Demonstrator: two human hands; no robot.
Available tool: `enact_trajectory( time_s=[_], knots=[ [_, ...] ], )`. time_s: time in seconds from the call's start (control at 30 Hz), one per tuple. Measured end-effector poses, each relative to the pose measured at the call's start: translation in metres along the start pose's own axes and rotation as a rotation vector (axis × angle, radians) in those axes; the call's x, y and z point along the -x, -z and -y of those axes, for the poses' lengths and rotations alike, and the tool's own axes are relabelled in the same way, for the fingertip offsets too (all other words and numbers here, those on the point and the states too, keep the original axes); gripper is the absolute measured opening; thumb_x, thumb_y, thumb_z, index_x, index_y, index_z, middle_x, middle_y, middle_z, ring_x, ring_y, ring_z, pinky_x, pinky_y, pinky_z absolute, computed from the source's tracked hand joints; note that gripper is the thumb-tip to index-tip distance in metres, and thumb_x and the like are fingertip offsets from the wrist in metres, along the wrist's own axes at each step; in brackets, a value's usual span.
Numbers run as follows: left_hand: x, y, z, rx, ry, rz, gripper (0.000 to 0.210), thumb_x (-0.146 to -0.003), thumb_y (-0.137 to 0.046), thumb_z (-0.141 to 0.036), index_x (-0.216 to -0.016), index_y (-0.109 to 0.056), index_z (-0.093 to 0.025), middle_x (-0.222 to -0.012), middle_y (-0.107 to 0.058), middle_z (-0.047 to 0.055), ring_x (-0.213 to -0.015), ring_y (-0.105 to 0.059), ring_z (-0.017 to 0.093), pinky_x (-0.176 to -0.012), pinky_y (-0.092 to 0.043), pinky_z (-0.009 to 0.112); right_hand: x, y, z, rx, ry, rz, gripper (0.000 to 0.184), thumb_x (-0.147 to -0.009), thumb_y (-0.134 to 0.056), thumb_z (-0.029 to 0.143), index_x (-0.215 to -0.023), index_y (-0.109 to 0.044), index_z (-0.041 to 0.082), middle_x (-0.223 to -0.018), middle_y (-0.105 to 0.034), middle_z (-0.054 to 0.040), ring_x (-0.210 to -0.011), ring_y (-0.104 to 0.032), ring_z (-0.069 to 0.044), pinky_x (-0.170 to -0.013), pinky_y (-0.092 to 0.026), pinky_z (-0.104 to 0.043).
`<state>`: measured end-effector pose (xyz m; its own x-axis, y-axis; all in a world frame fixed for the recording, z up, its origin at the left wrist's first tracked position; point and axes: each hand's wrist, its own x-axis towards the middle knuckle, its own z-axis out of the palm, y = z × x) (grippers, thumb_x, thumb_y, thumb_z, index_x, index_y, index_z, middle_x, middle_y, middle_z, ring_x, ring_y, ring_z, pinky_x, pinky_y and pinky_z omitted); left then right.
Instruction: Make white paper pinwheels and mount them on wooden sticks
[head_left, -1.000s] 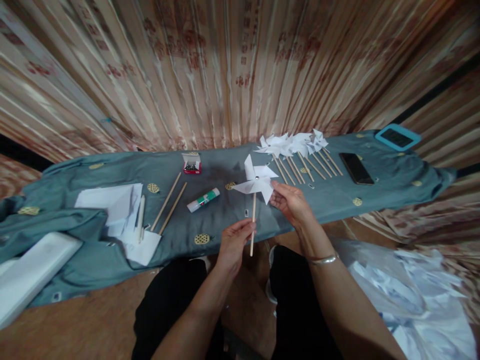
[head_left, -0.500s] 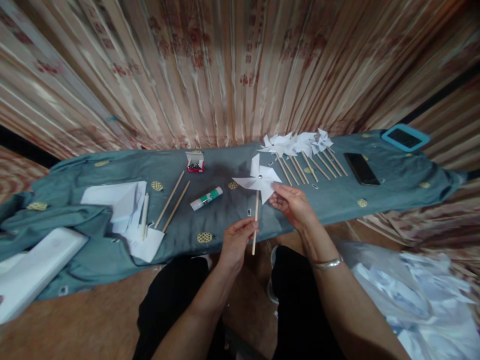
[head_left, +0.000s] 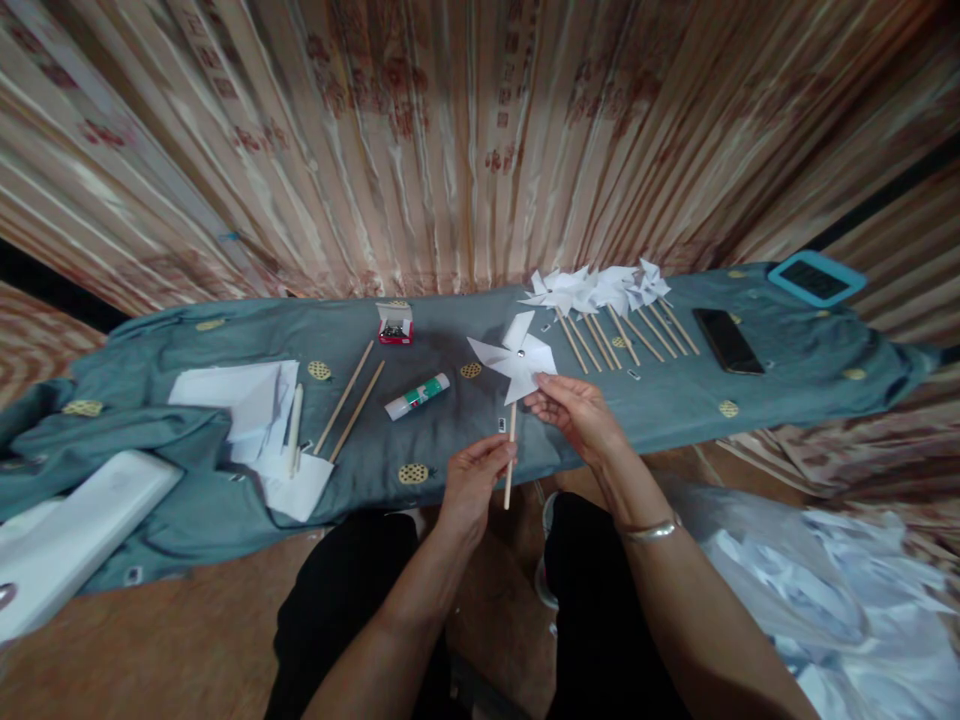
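Observation:
A white paper pinwheel [head_left: 531, 360] with a shiny pin at its centre stands upright on a thin wooden stick in front of me. My left hand [head_left: 478, 475] pinches the lower part of that stick between thumb and fingers. At the lower right blade, my right hand [head_left: 576, 410] has its thumb and fingers closed on the paper edge. Farther back, several finished-looking paper pinwheels [head_left: 592, 288] lie in an overlapping row, their sticks pointing toward me. Left of the held pinwheel are a glue stick [head_left: 418, 396] and two loose wooden sticks [head_left: 358, 410].
On the blue-green cloth [head_left: 465, 450] sit an open red box of pins [head_left: 395, 326], white paper sheets [head_left: 251, 395], a white candle-like rod [head_left: 295, 430], a white case [head_left: 97, 530], a phone [head_left: 727, 341] and a blue-framed tablet [head_left: 817, 278]. A plastic bag of white paper [head_left: 817, 590] is at lower right.
The pinwheel's blades have turned a little around the pin. My right hand has shifted slightly left and down with the blade, while my left hand stays on the stick.

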<state>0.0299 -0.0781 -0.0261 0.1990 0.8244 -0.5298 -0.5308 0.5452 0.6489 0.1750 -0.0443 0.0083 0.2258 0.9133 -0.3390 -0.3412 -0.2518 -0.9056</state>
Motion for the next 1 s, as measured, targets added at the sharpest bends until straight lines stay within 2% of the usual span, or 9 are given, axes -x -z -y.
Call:
enact_trajectory(
  time_s=[0.33, 0.57, 0.83, 1.0],
  knots=[
    [0.001, -0.001, -0.001, -0.004, -0.012, 0.001, 0.040, -0.036, -0.092, -0.033, -0.068, -0.076, -0.015, -0.065, -0.071, 0.002, -0.057, -0.058, 0.007, -0.063, -0.047, 0.020, 0.001, -0.004, -0.004, 0.028, 0.003, 0.039, 0.038, -0.049, -0.087, 0.047, -0.065, -0.072, 0.016, -0.060, -0.071, -0.0014, -0.047, -0.057, -0.004, -0.047, -0.045, -0.013],
    [0.002, -0.001, -0.002, -0.009, -0.009, 0.002, 0.039, -0.039, -0.091, -0.030, -0.069, -0.075, -0.013, -0.068, -0.072, 0.004, -0.059, -0.059, 0.008, -0.066, -0.048, 0.023, 0.001, -0.006, -0.005, 0.067, 0.025, 0.042, 0.039, -0.051, -0.085, 0.049, -0.063, -0.071, 0.015, -0.056, -0.069, -0.0004, -0.045, -0.052, -0.003, -0.045, -0.041, -0.014],
    [-0.002, 0.002, -0.004, 0.011, -0.019, -0.011, 0.038, -0.038, -0.092, -0.030, -0.069, -0.075, -0.014, -0.066, -0.071, 0.003, -0.059, -0.059, 0.009, -0.066, -0.048, 0.023, 0.003, -0.004, -0.004, 0.212, 0.123, 0.068, 0.041, -0.058, -0.078, 0.056, -0.064, -0.073, 0.016, -0.053, -0.066, -0.0003, -0.041, -0.043, -0.004, -0.042, -0.032, -0.018],
    [-0.001, 0.005, -0.006, -0.018, -0.017, -0.022, 0.034, -0.043, -0.090, -0.027, -0.070, -0.075, -0.014, -0.067, -0.071, 0.003, -0.058, -0.058, 0.009, -0.069, -0.048, 0.025, 0.001, 0.008, 0.007, 0.216, 0.182, -0.014, 0.042, -0.055, -0.079, 0.057, -0.059, -0.071, 0.017, -0.050, -0.063, 0.0004, -0.038, -0.037, -0.003, -0.038, -0.025, -0.020]
  ],
)
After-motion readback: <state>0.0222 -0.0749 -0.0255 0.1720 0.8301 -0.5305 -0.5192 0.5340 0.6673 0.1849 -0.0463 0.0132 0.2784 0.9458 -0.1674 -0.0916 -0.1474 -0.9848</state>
